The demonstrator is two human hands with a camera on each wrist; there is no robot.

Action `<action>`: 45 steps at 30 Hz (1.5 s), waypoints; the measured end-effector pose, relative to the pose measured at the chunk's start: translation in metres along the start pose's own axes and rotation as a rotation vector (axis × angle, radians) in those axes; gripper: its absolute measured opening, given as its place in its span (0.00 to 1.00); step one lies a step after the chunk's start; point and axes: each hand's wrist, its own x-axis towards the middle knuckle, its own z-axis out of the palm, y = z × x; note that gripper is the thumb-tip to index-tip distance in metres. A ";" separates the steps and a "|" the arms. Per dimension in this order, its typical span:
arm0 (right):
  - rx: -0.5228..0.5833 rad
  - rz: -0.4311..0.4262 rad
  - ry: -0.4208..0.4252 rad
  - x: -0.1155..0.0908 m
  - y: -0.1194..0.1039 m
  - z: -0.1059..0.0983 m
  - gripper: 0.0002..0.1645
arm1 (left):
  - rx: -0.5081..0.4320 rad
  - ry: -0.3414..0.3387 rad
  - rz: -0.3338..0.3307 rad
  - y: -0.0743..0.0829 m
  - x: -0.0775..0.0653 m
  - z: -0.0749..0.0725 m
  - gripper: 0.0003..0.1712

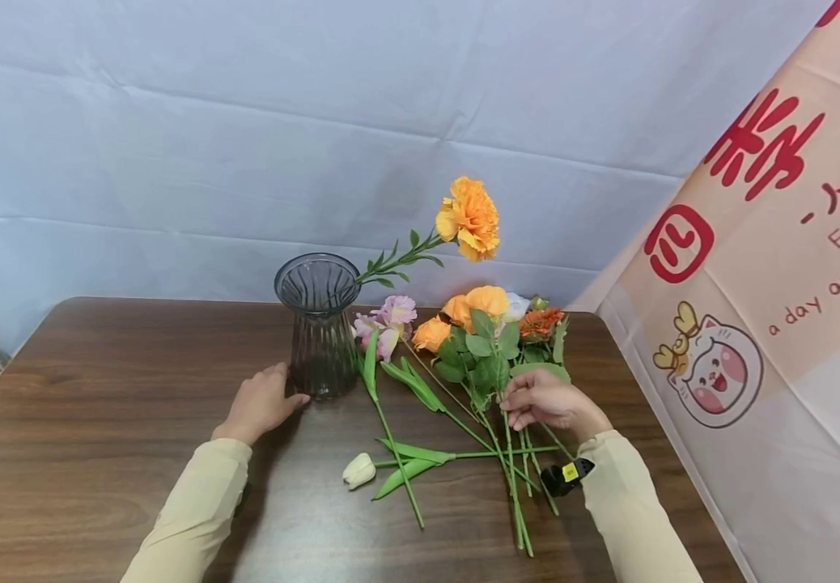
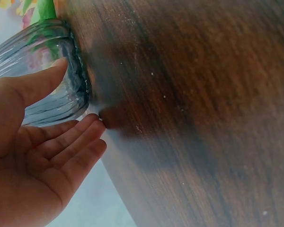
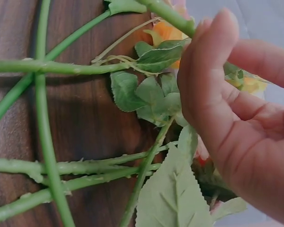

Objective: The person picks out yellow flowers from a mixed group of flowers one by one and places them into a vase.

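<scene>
A grey ribbed glass vase (image 1: 324, 348) stands upright near the table's back edge. One orange carnation (image 1: 469, 219) leans out of it to the right. My left hand (image 1: 263, 402) rests at the vase's lower left side, thumb and fingers fairly straight. In the left wrist view, the thumb of that hand (image 2: 45, 175) lies over the glass vase (image 2: 52, 101) near its base. On the right, my right hand (image 1: 547, 399) pinches a green flower stem (image 1: 509, 453) between thumb and fingers, just below the leaves. Which bloom this stem carries is hard to tell.
Orange roses (image 1: 487, 300), a rust-coloured flower (image 1: 540, 322) and a pink-purple flower (image 1: 395, 312) lie behind the right hand. A white tulip (image 1: 358, 470) and crossed stems lie in front of the vase on the wooden table (image 1: 136, 389). Cloth hangs behind.
</scene>
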 end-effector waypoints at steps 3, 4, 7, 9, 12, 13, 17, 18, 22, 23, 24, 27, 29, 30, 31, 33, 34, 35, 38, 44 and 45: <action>0.014 -0.011 -0.016 -0.001 -0.001 0.000 0.04 | 0.001 -0.004 -0.004 0.001 0.000 0.000 0.36; 0.019 -0.014 -0.019 -0.001 -0.002 0.000 0.04 | 0.001 -0.004 -0.004 0.001 0.000 -0.001 0.36; 0.033 -0.025 -0.028 -0.002 -0.003 0.000 0.04 | 0.003 -0.002 -0.003 0.001 0.000 -0.001 0.36; 0.050 -0.029 -0.024 -0.003 -0.005 0.000 0.03 | 0.006 0.000 0.000 0.001 0.000 0.000 0.36; 0.072 -0.038 -0.015 -0.005 -0.009 0.000 0.03 | 0.004 0.004 0.001 0.001 0.000 0.000 0.35; 0.080 -0.038 -0.011 -0.006 -0.010 0.000 0.03 | 0.002 0.005 -0.001 0.001 -0.001 0.000 0.35; 0.123 -0.054 -0.012 -0.009 -0.015 0.001 0.06 | 0.000 0.009 -0.002 0.001 -0.001 -0.001 0.34; 0.134 -0.057 -0.011 -0.009 -0.016 0.001 0.08 | 0.002 0.010 0.000 0.001 -0.001 -0.002 0.34; 0.165 -0.086 -0.005 -0.011 -0.020 0.001 0.12 | 0.007 0.011 0.004 0.001 -0.002 -0.002 0.33; 0.168 -0.092 -0.003 -0.012 -0.021 0.001 0.12 | 0.007 0.009 0.003 0.001 -0.002 -0.002 0.33; 0.173 -0.096 0.003 -0.012 -0.021 0.001 0.13 | 0.008 0.007 0.003 0.001 -0.002 -0.002 0.33; 0.193 -0.109 0.020 -0.011 -0.022 0.003 0.13 | 0.007 0.004 0.003 0.002 -0.002 -0.003 0.34; 0.212 -0.115 0.034 -0.011 -0.022 0.005 0.12 | 0.004 0.004 0.003 0.002 -0.002 -0.003 0.34; 0.223 -0.119 0.042 -0.011 -0.022 0.007 0.12 | 0.003 0.005 0.003 0.002 -0.002 -0.003 0.34; 0.235 -0.125 0.047 -0.010 -0.022 0.008 0.12 | 0.004 0.005 0.003 0.001 -0.001 -0.002 0.34; 0.258 -0.131 0.064 -0.010 -0.021 0.010 0.12 | 0.006 0.005 0.004 0.001 -0.001 -0.002 0.35; 0.271 -0.138 0.068 -0.010 -0.021 0.011 0.12 | 0.008 0.005 0.004 0.001 -0.001 -0.002 0.35; 0.281 -0.143 0.075 -0.010 -0.021 0.012 0.12 | 0.010 0.004 0.004 0.001 -0.001 -0.002 0.35; 0.316 -0.149 0.102 -0.010 -0.021 0.015 0.14 | 0.011 0.002 0.004 0.001 -0.001 -0.002 0.35; 0.361 -0.135 0.147 -0.007 -0.025 0.020 0.14 | 0.004 0.005 0.009 0.000 0.000 -0.002 0.34; 0.367 -0.132 0.154 -0.006 -0.025 0.021 0.13 | 0.003 0.005 0.009 0.000 0.000 -0.002 0.34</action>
